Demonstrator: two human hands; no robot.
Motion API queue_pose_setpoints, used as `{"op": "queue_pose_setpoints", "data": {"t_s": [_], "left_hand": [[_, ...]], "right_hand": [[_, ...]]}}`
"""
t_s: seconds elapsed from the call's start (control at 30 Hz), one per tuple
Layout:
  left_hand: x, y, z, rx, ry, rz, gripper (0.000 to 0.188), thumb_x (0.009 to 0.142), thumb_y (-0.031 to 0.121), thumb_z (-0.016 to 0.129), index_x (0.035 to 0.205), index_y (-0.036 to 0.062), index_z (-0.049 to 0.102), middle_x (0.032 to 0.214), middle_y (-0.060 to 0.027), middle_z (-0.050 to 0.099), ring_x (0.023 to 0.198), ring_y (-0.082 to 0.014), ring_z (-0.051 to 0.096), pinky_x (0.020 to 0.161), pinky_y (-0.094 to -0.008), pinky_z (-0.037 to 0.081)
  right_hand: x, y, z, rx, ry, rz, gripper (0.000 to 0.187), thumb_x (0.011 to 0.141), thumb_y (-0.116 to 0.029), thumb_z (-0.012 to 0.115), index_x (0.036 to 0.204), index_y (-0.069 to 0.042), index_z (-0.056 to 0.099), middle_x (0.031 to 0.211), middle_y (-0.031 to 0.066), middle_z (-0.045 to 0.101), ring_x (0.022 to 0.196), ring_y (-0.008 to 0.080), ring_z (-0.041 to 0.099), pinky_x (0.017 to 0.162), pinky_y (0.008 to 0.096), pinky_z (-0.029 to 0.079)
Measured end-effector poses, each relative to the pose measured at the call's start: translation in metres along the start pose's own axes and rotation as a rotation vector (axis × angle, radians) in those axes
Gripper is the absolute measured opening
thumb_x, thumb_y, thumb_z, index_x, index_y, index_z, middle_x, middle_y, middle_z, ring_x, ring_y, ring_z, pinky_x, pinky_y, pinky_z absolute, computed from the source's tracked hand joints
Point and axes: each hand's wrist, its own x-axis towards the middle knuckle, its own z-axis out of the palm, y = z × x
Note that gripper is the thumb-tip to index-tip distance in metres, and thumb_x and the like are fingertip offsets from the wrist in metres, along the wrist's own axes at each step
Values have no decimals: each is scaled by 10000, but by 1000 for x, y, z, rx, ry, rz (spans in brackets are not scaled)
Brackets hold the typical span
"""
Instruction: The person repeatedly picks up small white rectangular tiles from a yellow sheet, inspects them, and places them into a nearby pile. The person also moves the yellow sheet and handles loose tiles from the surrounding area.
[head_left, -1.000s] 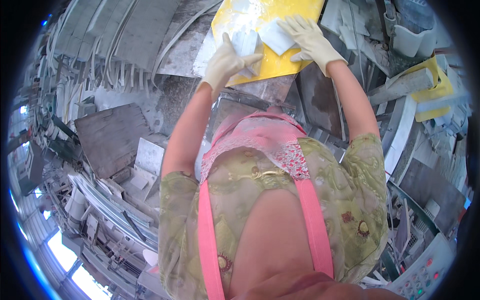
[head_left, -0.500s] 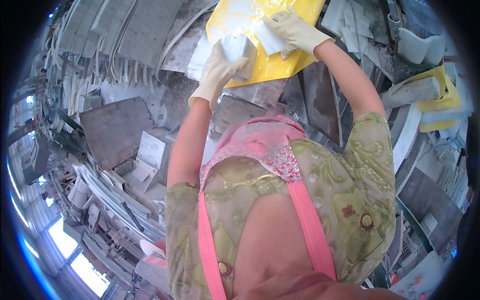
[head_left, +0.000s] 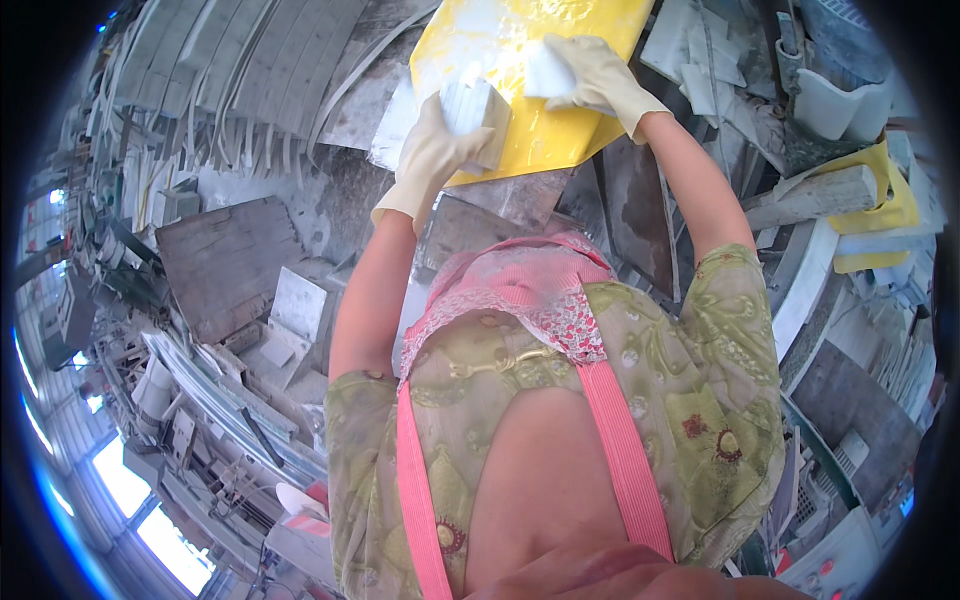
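Both my hands wear cream rubber gloves over a wet yellow sheet (head_left: 545, 140) at the top of the view. My left hand (head_left: 437, 148) is wrapped round the near left side of a pale block (head_left: 478, 118), which looks like a stack of thin white tiles. Its thumb presses on the block's near face. To the right, my right hand (head_left: 592, 80) grips the right edge of a flat white piece (head_left: 545, 75), perhaps a tile; glare blurs it. A gap of yellow sheet separates block and piece.
Long grey slabs (head_left: 215, 70) stand in rows at the upper left. A brown board (head_left: 230, 265) leans below them. White offcuts (head_left: 695, 60) lie right of the sheet, near a whitish beam (head_left: 815, 195) and another yellow sheet (head_left: 890, 205).
My right hand has shifted slightly toward me, its fingers drawn closer together on the white piece. The piece has moved a little right. My left hand stays on the block, nearly still.
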Motion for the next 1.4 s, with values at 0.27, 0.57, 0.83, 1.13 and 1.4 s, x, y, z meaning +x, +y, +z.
{"op": "queue_pose_setpoints", "data": {"t_s": [0.27, 0.57, 0.83, 1.13, 1.4], "left_hand": [[2, -5, 1, -27, -11, 5, 1058, 706, 480, 804, 1505, -53, 359, 1273, -326, 644, 1178, -424, 653, 998, -419, 519], [4, -9, 4, -48, 5, 32, 1054, 715, 480, 814, 1488, -75, 361, 1269, -335, 642, 1183, -437, 646, 1003, -426, 514], [21, -23, 15, 144, 147, 105, 985, 745, 482, 842, 1485, -22, 433, 1352, -240, 627, 1191, -350, 653, 990, -416, 534], [18, -22, 3, -326, -74, 135, 893, 786, 347, 867, 1439, -76, 430, 1318, -233, 623, 1158, -302, 648, 954, -415, 540], [34, -23, 6, -364, -187, 360, 896, 806, 399, 840, 1427, -96, 426, 1306, -263, 622, 1185, -333, 630, 995, -430, 509]], "right_hand": [[13, 11, -1, 181, 100, 136, 1091, 592, -560, 930, 1463, -65, 499, 1279, 271, 628, 1213, 447, 593, 1031, 461, 494], [-10, -12, -7, -31, 51, 73, 960, 659, -505, 902, 1440, -123, 497, 1351, 229, 596, 1320, 411, 525, 1087, 558, 414], [-26, 0, -2, 9, -181, 141, 696, 781, -365, 826, 1362, -105, 543, 1319, 167, 629, 1226, 362, 587, 995, 513, 471], [-9, -20, -23, 40, -237, 418, 482, 779, -339, 768, 1226, -164, 727, 1158, 151, 734, 1078, 373, 686, 906, 486, 535], [-39, -26, 19, 1243, 112, 347, 825, 774, -459, 862, 1407, -45, 535, 846, 50, 678, 753, 151, 642, 643, 299, 535]]}}
